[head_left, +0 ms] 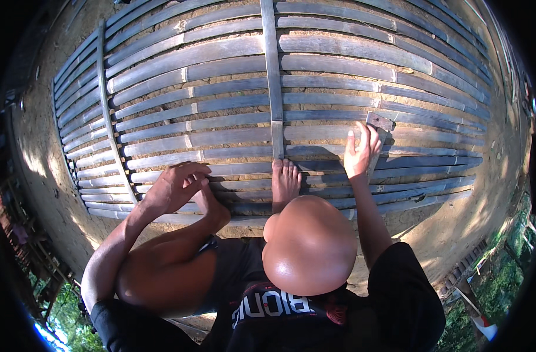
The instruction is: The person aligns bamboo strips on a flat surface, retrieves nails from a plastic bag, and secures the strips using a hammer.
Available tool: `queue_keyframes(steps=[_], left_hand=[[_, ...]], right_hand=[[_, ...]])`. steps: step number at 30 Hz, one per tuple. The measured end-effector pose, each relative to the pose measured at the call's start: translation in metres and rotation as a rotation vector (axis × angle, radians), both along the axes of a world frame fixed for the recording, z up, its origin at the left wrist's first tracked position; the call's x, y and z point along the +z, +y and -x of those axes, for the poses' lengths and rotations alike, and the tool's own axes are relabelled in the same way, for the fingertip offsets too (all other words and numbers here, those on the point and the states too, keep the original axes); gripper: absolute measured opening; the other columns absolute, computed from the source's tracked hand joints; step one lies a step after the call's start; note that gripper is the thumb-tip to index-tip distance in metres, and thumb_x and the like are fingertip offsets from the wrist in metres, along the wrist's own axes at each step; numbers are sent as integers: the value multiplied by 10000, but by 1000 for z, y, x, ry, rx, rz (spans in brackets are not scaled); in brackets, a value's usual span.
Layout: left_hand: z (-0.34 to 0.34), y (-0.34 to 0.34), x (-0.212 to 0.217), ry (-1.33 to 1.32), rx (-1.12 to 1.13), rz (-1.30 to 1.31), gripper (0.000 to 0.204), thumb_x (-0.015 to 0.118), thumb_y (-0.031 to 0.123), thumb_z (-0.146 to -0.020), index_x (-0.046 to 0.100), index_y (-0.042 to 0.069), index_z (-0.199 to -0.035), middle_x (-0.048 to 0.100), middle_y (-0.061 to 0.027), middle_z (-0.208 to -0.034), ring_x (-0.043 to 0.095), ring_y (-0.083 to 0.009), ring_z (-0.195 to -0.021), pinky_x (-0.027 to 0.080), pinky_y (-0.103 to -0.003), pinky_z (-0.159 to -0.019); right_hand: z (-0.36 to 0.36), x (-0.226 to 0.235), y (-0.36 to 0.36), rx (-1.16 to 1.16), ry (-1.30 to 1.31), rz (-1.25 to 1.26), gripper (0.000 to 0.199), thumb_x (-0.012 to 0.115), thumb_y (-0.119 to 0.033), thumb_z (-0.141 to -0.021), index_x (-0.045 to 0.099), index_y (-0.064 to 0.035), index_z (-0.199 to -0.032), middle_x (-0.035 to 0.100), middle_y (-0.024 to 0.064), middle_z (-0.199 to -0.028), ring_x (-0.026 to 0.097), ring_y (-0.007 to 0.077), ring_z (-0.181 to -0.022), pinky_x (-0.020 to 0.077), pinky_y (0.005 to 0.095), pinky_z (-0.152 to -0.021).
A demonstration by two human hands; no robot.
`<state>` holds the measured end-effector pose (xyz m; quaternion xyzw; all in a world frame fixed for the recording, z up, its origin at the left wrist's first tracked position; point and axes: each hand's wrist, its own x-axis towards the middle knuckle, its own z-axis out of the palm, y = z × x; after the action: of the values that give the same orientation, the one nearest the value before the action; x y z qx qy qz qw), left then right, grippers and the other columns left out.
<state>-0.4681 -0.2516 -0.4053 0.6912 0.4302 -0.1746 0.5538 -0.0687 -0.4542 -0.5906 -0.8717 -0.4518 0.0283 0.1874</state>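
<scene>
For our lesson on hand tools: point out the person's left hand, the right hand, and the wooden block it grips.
left hand (175, 186), head view, back of the hand.
right hand (360, 151), head view, back of the hand.
wooden block (379, 121), head view, its top end.

Outdoors in bright sunlight, bare packed earth spreads all around, brown and dusty, with patches of sun and shade. Green plants grow along the lower right edge, and more greenery shows at the lower left.
</scene>
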Motion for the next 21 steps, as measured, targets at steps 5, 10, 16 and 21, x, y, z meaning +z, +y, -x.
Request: queue_keyframes(steps=[5, 10, 16, 21], left_hand=[[-5, 6, -31, -8, 18, 2, 297, 633, 200, -1025, 660, 28, -1266, 707, -131, -1118, 703, -207, -967, 565, -361, -881], [5, 15, -42, -96, -16, -45, 284, 653, 197, -1015, 672, 38, -1250, 703, -121, -1118, 705, -209, -965, 566, -356, -869], [27, 38, -72, -292, -147, -196, 255, 688, 145, -984, 690, 36, -1215, 717, -134, -1088, 710, -235, -950, 572, -349, -815], [56, 75, -89, -350, -176, -225, 246, 719, 123, -956, 697, 30, -1183, 727, -133, -1056, 714, -242, -930, 564, -350, -742]], right_hand=[[15, -18, 119, 447, 91, -110, 383, 676, -243, -963, 621, -133, -1326, 561, 94, -1329, 510, 314, -1234, 385, 488, -1061], [23, -24, 162, 568, 24, 74, 424, 688, -315, -963, 607, -121, -1331, 560, 76, -1287, 493, 303, -1229, 391, 480, -1070], [26, -24, 166, 543, -20, 133, 423, 688, -306, -961, 606, -131, -1337, 563, 74, -1250, 508, 296, -1204, 408, 468, -1063], [41, -9, 168, 430, 3, 278, 443, 680, -289, -973, 592, -133, -1378, 541, 75, -1301, 521, 314, -1217, 434, 476, -1075]])
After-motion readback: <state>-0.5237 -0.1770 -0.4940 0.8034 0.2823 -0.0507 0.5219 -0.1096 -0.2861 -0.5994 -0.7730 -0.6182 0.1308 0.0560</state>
